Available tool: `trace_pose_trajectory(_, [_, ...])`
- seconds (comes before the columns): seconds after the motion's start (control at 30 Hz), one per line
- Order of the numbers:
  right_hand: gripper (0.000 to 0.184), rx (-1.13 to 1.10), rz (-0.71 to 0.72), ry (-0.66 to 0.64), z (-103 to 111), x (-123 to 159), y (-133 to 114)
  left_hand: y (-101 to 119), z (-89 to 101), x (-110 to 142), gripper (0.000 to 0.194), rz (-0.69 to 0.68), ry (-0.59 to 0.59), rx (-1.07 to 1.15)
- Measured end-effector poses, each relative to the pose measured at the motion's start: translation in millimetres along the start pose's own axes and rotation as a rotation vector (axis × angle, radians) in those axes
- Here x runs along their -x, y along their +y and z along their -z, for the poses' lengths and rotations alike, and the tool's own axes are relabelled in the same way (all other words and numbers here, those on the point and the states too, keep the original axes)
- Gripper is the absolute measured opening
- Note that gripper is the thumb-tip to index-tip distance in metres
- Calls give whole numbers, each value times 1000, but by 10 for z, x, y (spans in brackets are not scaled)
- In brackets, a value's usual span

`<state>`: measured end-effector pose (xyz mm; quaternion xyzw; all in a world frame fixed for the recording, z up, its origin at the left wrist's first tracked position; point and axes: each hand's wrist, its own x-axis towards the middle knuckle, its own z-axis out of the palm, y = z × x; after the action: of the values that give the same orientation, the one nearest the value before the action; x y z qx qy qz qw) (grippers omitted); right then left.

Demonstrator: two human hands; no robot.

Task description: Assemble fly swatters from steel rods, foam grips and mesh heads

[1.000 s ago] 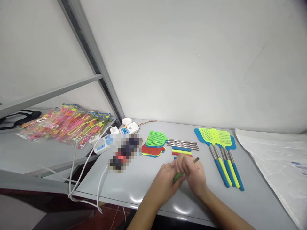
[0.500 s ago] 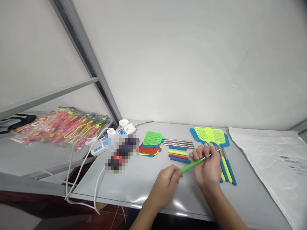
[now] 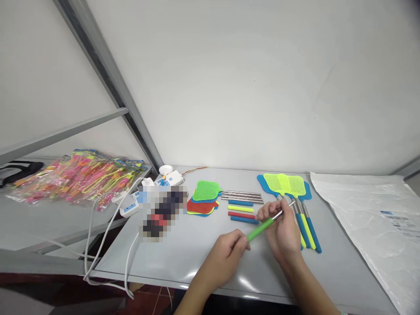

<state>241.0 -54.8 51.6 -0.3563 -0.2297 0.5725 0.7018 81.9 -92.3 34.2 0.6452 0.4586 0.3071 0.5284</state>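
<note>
My left hand [image 3: 229, 253] is closed on the lower end of a green foam grip [image 3: 260, 229]. A metal rod [image 3: 277, 215] runs out of the grip's upper end, and my right hand [image 3: 282, 229] is closed around that rod. Beyond my hands lie several loose foam grips in blue, yellow and red [image 3: 242, 215]. To their left is a stack of fly swatter heads, with a green head [image 3: 207, 190] on top and a red head [image 3: 203, 205] below. Several metal rods [image 3: 243, 196] extend rightward from the stack. Fly swatters with grips [image 3: 308, 227] lie behind my right hand.
A white plastic mailer bag [image 3: 364, 210] covers the table's right side. Power strips [image 3: 129, 205] and white cables [image 3: 98, 236] lie at the left, near a blurred dark object [image 3: 166, 214]. Bagged colourful items [image 3: 88, 175] rest on the shelf beyond a metal post [image 3: 127, 105].
The view has shifted slightly. Both hands still hold the green grip and rod, and more bare rod shows between the grip and my right palm.
</note>
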Motion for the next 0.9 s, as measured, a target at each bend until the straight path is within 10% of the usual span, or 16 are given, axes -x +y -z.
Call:
trace_pose_trajectory(0.23, [48, 487, -77, -316, -235, 189, 269, 16, 24, 69, 32, 130, -169, 517])
trace_pose_trajectory(0.4, [57, 890, -18, -667, -471, -110, 223, -58, 100, 83, 36, 112, 6, 941])
trace_pose_trajectory(0.63, [64, 1534, 84, -680, -811, -1211, 565, -178, 385, 47, 42, 175, 77, 1159])
trace_pose_trajectory(0.9, [83, 1749, -28, -704, -997, -1498, 943, -283, 468, 9, 30, 195, 293, 1135])
